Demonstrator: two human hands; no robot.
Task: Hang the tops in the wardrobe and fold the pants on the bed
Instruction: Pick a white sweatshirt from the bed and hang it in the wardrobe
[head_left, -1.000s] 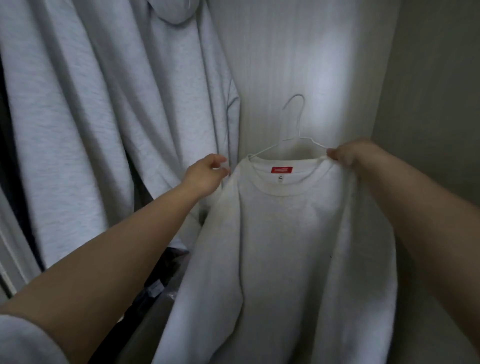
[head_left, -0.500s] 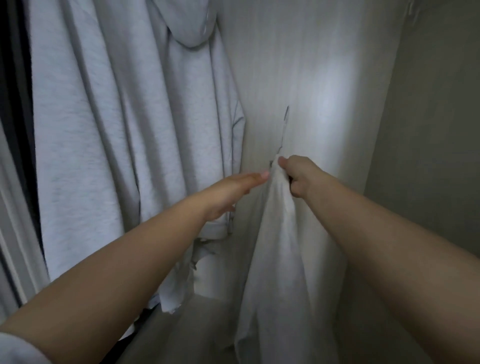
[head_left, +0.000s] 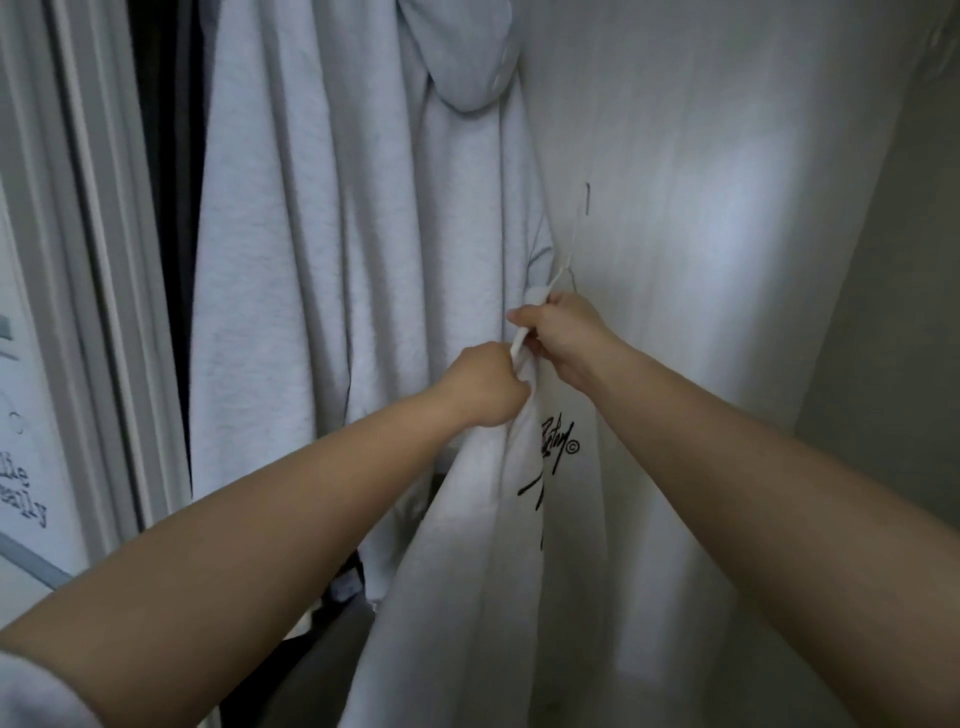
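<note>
1. Your left hand (head_left: 485, 387), at centre frame, has its fingers curled tight round a bunch of the white sweatshirt (head_left: 498, 545) just under the neckline. If you tug from that bunch while lifting, the fabric can slide off one arm of the hanger, because the pull comes from one side only.
2. Your right hand (head_left: 563, 338), just right of and slightly above the left, pinches the collar edge together with the base of the white wire hanger (head_left: 571, 244). How firmly the wire itself is caught I cannot tell; if only cloth is held, the hanger may twist or drop as you raise it.
3. The hook points up toward the upper middle of the frame, edge-on and very thin. No rail is in view, so you would be reaching blind; a miss would let the whole garment fall to the wardrobe floor.
4. The grey hoodie (head_left: 332, 260), filling the upper left and centre, hangs touching the sweatshirt's left side. Crowding there could snag the sleeve.
5. The sweatshirt hangs from your hands down to the bottom centre, turned sideways to you, pale, in long soft folds, with a black script print (head_left: 556, 452) just below your hands.
</note>
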